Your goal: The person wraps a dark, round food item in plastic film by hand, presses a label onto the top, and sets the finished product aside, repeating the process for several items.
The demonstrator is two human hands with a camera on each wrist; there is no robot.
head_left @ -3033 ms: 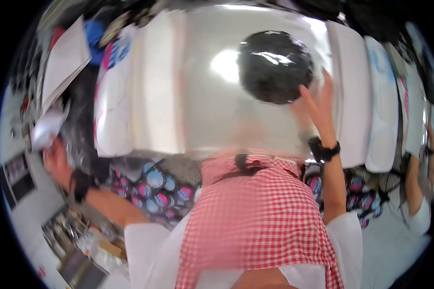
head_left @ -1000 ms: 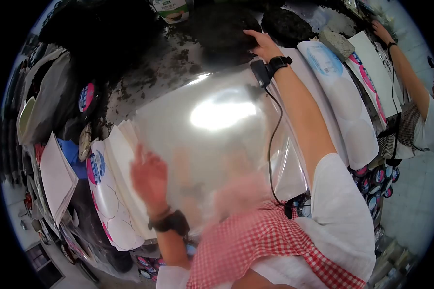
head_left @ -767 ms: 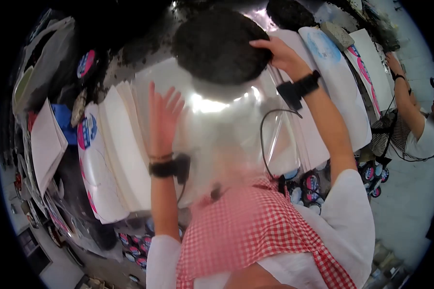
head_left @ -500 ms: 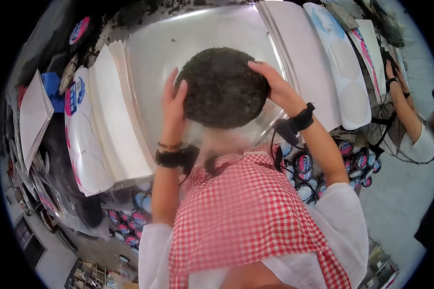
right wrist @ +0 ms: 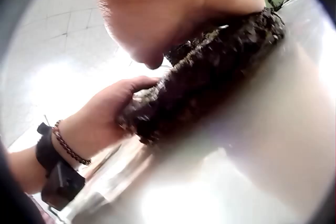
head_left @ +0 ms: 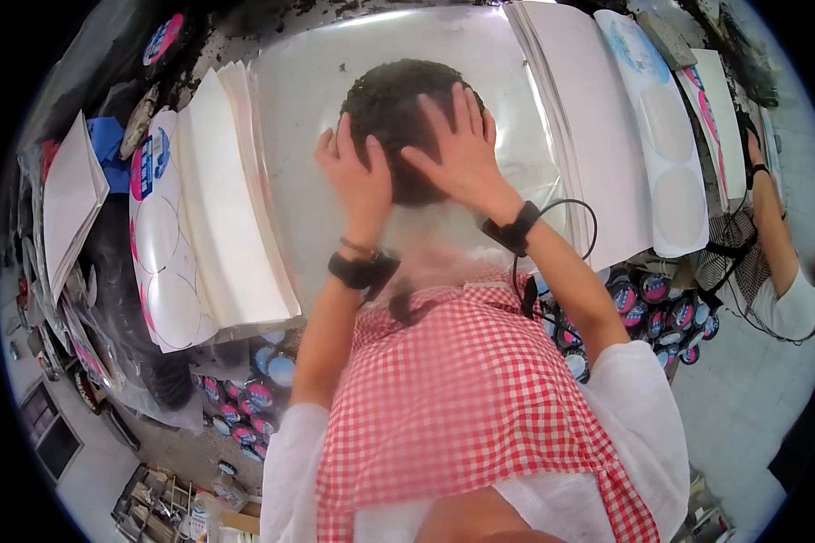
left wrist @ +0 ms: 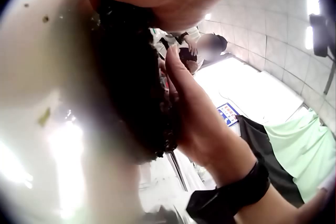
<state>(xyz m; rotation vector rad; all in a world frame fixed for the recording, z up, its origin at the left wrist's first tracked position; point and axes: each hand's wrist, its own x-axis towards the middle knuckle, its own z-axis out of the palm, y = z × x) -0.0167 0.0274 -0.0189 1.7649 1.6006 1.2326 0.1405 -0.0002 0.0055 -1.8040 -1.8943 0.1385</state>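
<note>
A thick, round, dark cake of dried seaweed (head_left: 400,80) lies on clear plastic bags (head_left: 303,100) in the head view. My left hand (head_left: 358,174) rests at its left near edge, fingers fairly straight. Over its right half my right hand (head_left: 464,152) is laid with fingers spread. In the right wrist view, the left hand (right wrist: 113,103) sits against the side of the dark, crumbly-edged seaweed cake (right wrist: 205,79), thumb near the top rim. The left wrist view shows the right hand (left wrist: 197,113) beside the cake's edge (left wrist: 128,77).
Stacked white sheets (head_left: 222,190) flank the plastic on the left, and another pile (head_left: 580,127) on the right. Label sheets (head_left: 654,136) lie beyond. A stone block (head_left: 666,41) sits back right. Several round labelled packs (head_left: 643,303) lie below the edge. Another person's arm (head_left: 770,208) shows at far right.
The right hand has brought the seaweed cake from the dark back area onto the plastic. The left hand has joined it, and both hands have moved from the cake's sides onto its top.
</note>
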